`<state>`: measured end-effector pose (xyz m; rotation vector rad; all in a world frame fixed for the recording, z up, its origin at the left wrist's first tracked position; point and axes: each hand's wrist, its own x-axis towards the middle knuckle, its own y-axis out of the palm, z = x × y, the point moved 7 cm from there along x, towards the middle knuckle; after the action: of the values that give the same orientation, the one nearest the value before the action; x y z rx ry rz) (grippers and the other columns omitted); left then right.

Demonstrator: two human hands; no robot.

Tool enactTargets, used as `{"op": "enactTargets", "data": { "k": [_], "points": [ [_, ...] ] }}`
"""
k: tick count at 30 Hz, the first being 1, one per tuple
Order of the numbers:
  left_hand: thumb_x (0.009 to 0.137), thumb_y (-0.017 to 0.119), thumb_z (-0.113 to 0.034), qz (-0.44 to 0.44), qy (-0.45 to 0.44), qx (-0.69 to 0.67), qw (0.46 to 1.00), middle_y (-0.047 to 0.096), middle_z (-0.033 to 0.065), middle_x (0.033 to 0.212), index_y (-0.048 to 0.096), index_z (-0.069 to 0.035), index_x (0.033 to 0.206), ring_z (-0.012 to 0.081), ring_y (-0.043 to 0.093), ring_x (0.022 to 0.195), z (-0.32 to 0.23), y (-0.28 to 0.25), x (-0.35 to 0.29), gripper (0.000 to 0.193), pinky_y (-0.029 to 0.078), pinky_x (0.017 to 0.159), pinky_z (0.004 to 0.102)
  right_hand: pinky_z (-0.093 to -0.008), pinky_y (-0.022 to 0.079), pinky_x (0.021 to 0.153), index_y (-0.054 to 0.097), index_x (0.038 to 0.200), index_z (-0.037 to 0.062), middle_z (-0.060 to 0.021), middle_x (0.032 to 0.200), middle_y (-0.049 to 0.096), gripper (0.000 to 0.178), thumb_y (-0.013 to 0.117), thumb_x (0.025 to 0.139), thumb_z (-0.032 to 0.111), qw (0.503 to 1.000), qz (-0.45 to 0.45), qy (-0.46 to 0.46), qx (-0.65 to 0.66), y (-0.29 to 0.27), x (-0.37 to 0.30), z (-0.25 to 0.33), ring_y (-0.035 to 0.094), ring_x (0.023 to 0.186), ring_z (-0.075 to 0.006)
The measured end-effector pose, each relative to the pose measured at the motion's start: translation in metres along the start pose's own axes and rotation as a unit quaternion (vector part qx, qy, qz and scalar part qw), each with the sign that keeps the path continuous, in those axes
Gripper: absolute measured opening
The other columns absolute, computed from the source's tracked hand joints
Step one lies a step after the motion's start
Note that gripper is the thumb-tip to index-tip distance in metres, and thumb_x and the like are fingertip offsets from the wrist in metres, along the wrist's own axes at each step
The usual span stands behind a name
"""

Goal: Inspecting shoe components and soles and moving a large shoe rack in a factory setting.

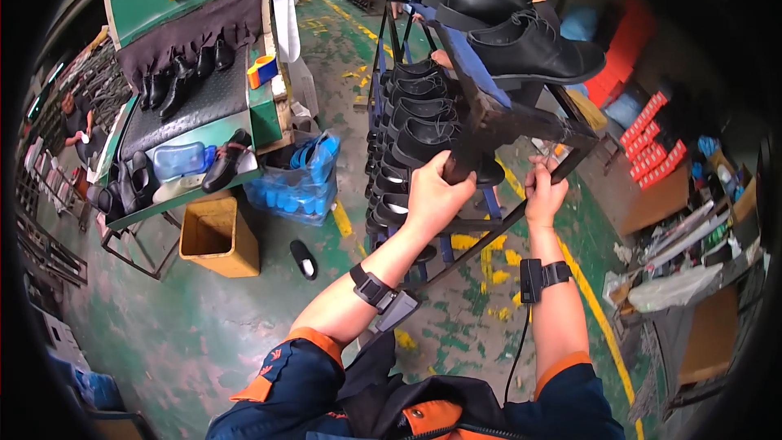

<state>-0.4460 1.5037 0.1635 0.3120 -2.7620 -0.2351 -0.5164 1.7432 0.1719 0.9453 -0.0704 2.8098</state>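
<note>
Gripping rack [489,120] — long axis pointing ahead.

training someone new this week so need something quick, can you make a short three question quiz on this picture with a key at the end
1. Multiple choice: what is the left hand gripping?
a) a black shoe
b) the dark metal frame of the shoe rack
c) the rim of a bin

2. True or false: the yellow bin stands upright on the floor.

3. Short answer: what dark item lies on the floor between the yellow bin and the left forearm?

Key: 1. b; 2. true; 3. a single black shoe with a pale inside.
</note>
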Motion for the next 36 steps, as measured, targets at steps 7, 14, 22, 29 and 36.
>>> {"op": "enactTargets", "data": {
  "k": [7,14,22,29,36],
  "points": [
    [0.087,0.072,-0.01,-0.027,0.019,0.04,0.999,0.061,-0.0046,0.066,0.063,-0.004,0.089,0.0019,0.054,0.057,0.056,0.023,0.144,0.011,0.043,0.052,0.0233,-0.0225,0.03,0.046,0.066,0.101,0.0,0.002,0.064,0.052,0.022,0.056,0.094,0.018,0.998,0.03,0.035,0.043,0.043,0.136,-0.103,0.042,0.051,-0.0043],
    [0.088,0.072,-0.011,-0.043,-0.002,0.056,0.998,0.062,-0.0039,0.068,0.066,-0.004,0.097,0.003,0.055,0.057,0.103,0.047,0.279,0.012,0.044,0.053,0.0236,-0.0229,0.03,0.048,0.066,0.101,-0.0026,0.0027,0.064,0.052,0.022,0.056,0.094,0.015,0.993,0.061,0.039,0.099,0.085,0.262,-0.197,0.041,0.051,-0.0046],
    [0.087,0.072,-0.011,-0.117,-0.01,0.015,0.993,0.064,-0.0034,0.071,0.069,-0.002,0.1,0.0032,0.056,0.06,0.156,0.038,0.414,0.016,0.046,0.056,0.0228,-0.0248,0.039,0.056,0.067,0.096,-0.0026,0.0022,0.064,0.056,0.016,0.058,0.093,0.01,0.988,0.112,0.021,0.099,0.161,0.381,-0.289,0.05,0.059,-0.0063],
    [0.093,0.071,-0.015,-0.125,0.217,0.348,0.904,0.06,0.0127,0.126,0.041,0.001,0.15,0.0221,0.061,0.11,0.159,-0.003,0.467,0.066,0.048,0.099,0.0344,-0.0271,0.041,0.057,0.069,0.092,-0.0002,0.002,0.064,0.056,0.017,0.061,0.094,0.014,0.987,0.129,-0.008,0.096,0.256,0.48,-0.352,0.052,0.058,-0.0084],
    [0.094,0.067,-0.025,-0.19,-0.319,0.289,0.882,0.073,0.0146,0.104,0.062,-0.005,0.135,0.0204,0.071,0.093,0.263,-0.107,0.076,0.046,0.055,0.084,0.0354,-0.032,0.046,0.06,0.072,0.093,0.0025,-0.0018,0.064,0.06,0.023,0.058,0.094,0.021,0.992,0.077,-0.089,0.037,0.356,0.569,-0.457,0.058,0.061,-0.0142]
  ]
}}
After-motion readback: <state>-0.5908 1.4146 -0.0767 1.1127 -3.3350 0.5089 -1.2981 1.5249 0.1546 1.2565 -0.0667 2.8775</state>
